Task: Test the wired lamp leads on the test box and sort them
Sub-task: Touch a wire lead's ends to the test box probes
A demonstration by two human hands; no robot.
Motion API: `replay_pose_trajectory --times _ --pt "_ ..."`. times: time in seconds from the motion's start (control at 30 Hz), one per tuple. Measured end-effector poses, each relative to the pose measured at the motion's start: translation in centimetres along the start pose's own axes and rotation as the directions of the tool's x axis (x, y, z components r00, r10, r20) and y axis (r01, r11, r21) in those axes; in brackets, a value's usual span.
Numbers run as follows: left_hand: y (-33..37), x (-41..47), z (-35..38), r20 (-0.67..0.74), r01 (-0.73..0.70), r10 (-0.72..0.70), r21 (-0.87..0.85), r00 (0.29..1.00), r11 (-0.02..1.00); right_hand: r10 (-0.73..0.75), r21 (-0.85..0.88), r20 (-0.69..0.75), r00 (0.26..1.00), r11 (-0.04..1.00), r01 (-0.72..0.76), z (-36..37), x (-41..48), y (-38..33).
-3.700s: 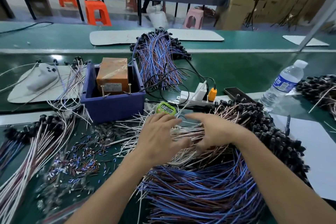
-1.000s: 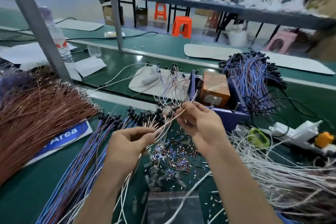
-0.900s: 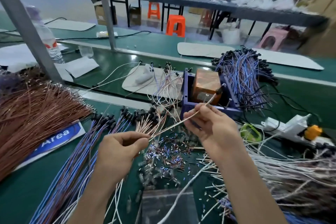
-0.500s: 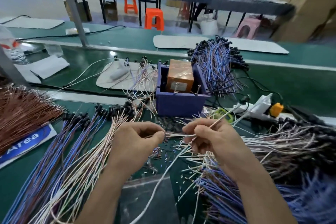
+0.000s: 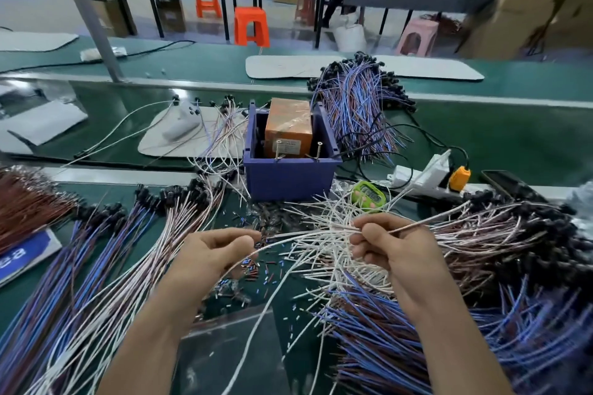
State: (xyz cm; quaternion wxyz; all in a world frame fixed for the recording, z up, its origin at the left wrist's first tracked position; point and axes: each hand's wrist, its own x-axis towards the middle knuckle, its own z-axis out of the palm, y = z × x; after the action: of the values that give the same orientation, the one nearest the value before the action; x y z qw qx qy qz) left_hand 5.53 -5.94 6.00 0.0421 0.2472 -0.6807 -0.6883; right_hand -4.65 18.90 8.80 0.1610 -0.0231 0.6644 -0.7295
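The blue test box (image 5: 288, 179) with an orange block and two upright metal pins stands at the middle of the green bench. In front of it, my left hand (image 5: 215, 250) and my right hand (image 5: 391, 244) pinch the same thin white-and-brown lamp lead (image 5: 308, 232) stretched between them. Its far end runs up to the right past my right hand. A sorted row of blue and white leads (image 5: 106, 269) lies at the left. A big unsorted heap of white, brown and blue leads (image 5: 449, 282) lies at the right under my right arm.
A green timer (image 5: 369, 196) and a white power strip with an orange plug (image 5: 430, 175) sit right of the box. Behind it lie a blue lead bundle (image 5: 356, 106) and a white pad with loose leads (image 5: 189, 135). Cut wire bits (image 5: 256, 266) litter the bench. Copper-brown leads (image 5: 29, 202) lie far left.
The view has swung from the left pile back to the box. Both hands moved right with the lead held between them, and it is now stretched over the heap's edge.
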Motion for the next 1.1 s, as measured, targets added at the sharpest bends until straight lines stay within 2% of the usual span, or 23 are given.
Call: replay_pose_trajectory --times 0.17,0.23,0.3,0.37,0.5,0.57,0.63,0.73,0.83,0.93,1.0,1.1 --pt "-0.7 -0.3 -2.7 0.128 -0.013 0.001 0.088 0.992 0.996 0.013 0.039 -0.069 0.998 0.999 -0.010 -0.9 0.8 0.4" --pt "-0.9 0.1 -3.3 0.036 0.015 -0.016 0.017 0.999 1.000 0.021 0.051 -0.091 0.996 0.999 -0.016 -1.2 1.0 0.4" --pt "-1.3 0.9 -3.6 -0.095 0.052 -0.065 -0.134 0.993 0.990 0.032 0.073 -0.107 0.994 0.997 -0.024 -1.6 1.2 0.5" --pt "-1.6 1.7 -3.8 -0.169 0.058 -0.107 -0.271 0.980 0.961 0.043 0.086 -0.105 0.994 0.996 -0.034 -1.9 1.4 0.5" --pt "-2.1 2.6 -3.8 -0.239 0.000 -0.117 -0.440 0.964 0.898 0.042 0.055 -0.042 0.998 0.998 -0.039 -1.9 1.4 0.7" --pt "-2.5 3.0 -4.0 -0.333 -0.046 -0.147 -0.508 0.931 0.860 0.040 0.067 -0.054 0.998 0.997 -0.036 -2.2 1.4 0.6" --pt "-2.6 3.1 -4.4 -0.458 -0.092 -0.151 -0.465 0.876 0.880 0.038 0.105 -0.094 0.995 0.994 -0.028 -2.7 1.4 0.4" --pt "-2.0 2.5 -3.8 -0.531 -0.089 -0.052 -0.237 0.846 0.967 0.031 0.178 -0.103 0.994 0.984 -0.012 -2.7 1.6 0.0" --pt "-1.1 1.5 -1.7 -0.487 -0.073 0.057 -0.014 0.872 0.997 0.052 0.317 -0.101 0.994 0.948 -0.017 -1.7 1.7 0.0" --pt "-0.7 0.8 0.6 -0.312 -0.028 0.043 0.053 0.949 0.998 0.087 0.437 -0.081 0.993 0.899 -0.043 -0.5 1.6 0.0" --pt "-0.3 0.5 1.8 -0.180 -0.020 0.016 -0.022 0.984 1.000 0.098 0.453 -0.060 0.993 0.889 -0.060 0.2 1.5 0.3" --pt "0.5 0.7 3.5 -0.004 -0.022 0.022 -0.383 1.000 0.924 0.103 0.409 -0.025 0.994 0.909 -0.084 1.0 1.2 0.8"
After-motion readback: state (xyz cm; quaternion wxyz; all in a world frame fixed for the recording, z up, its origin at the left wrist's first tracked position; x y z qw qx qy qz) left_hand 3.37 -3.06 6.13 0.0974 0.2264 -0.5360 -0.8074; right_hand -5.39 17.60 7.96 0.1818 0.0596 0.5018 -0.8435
